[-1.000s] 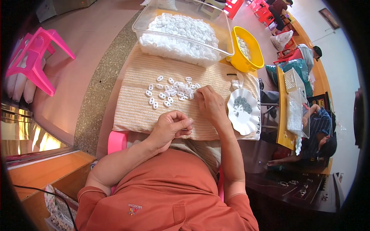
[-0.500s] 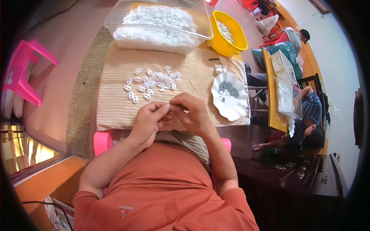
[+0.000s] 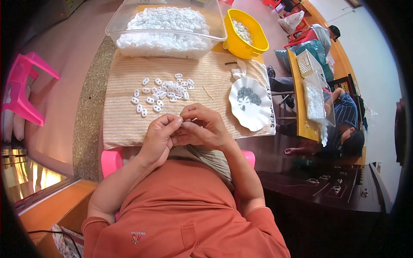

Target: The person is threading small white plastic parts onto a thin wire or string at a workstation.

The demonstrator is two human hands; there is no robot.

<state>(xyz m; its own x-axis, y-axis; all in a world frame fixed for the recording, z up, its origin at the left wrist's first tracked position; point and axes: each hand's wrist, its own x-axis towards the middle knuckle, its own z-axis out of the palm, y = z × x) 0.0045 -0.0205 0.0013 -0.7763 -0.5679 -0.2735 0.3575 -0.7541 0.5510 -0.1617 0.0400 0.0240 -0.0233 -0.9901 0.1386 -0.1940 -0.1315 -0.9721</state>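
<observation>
Both my hands meet at the near edge of the cloth-covered table, fingertips together. My left hand (image 3: 157, 136) pinches with thumb and forefinger, and my right hand (image 3: 203, 127) pinches right against it. Whatever sits between the fingertips is too small and covered to make out. Just beyond them lies a loose group of small white oval pieces (image 3: 167, 91), each with two dark-looking holes. To the right, a white wavy-rimmed plate (image 3: 254, 119) bears a patch of tiny dark grey-green bits (image 3: 249, 97).
A clear plastic bin (image 3: 167, 47) full of white pieces stands at the back, beside a yellow basin (image 3: 261, 43) with pale pieces. A thin stick (image 3: 208, 92) lies on the striped cloth (image 3: 124, 124). A pink stool (image 3: 28, 92) is at left; a co-worker (image 3: 346, 116) sits at right.
The whole view has shifted slightly, so table and bin appear a little further left. My hands stay together, with the right thumb now laid closer along the left fingertips.
</observation>
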